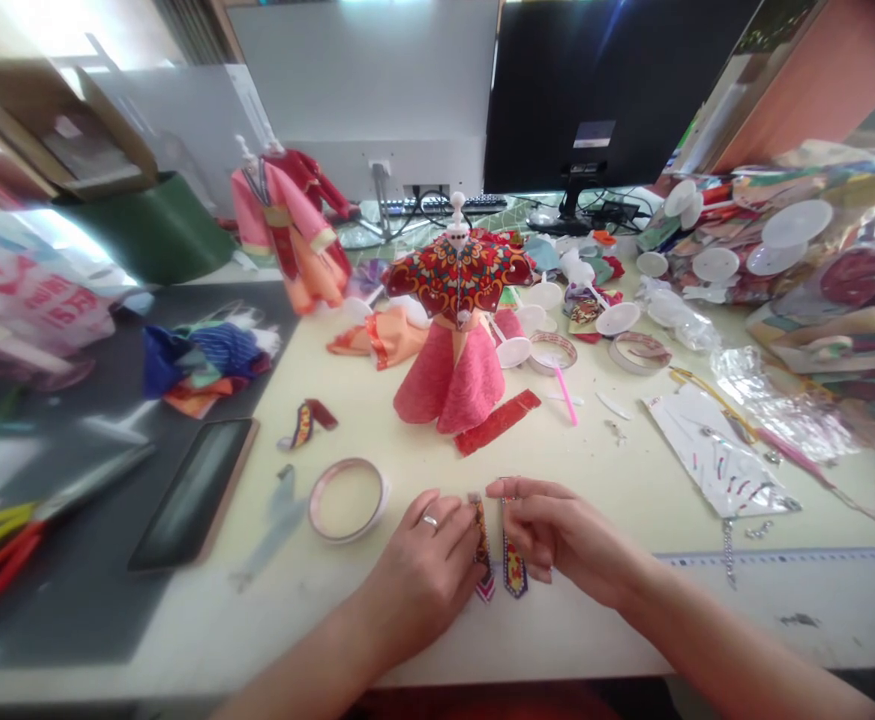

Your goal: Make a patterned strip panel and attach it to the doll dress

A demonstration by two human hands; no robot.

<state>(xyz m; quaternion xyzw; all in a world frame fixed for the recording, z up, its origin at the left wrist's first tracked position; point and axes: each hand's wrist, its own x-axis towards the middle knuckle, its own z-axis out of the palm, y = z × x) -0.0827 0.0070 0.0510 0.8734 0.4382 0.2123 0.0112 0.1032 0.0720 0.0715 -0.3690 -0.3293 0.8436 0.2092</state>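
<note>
My left hand (433, 560), with a ring on one finger, rests on the table with its fingers curled against a narrow patterned ribbon strip (484, 560) that ends in a point. Beside that lies a second pointed ribbon strip (514, 570), red, yellow and blue. The fingers of my right hand (557, 522) are bent in on its upper part and partly cover it; the index finger reaches across its top end. Behind both hands stands a doll-size form in a red patterned cape (458, 275) and a pink skirt (448, 380).
Left of my hands are a tape roll (348, 500), a phone (195, 492) and scissors (2, 545). A red strip (497, 422) lies by the skirt. To the right are a ruler (782, 556) and a white card (714, 460). Monitors (609, 90) stand at the back.
</note>
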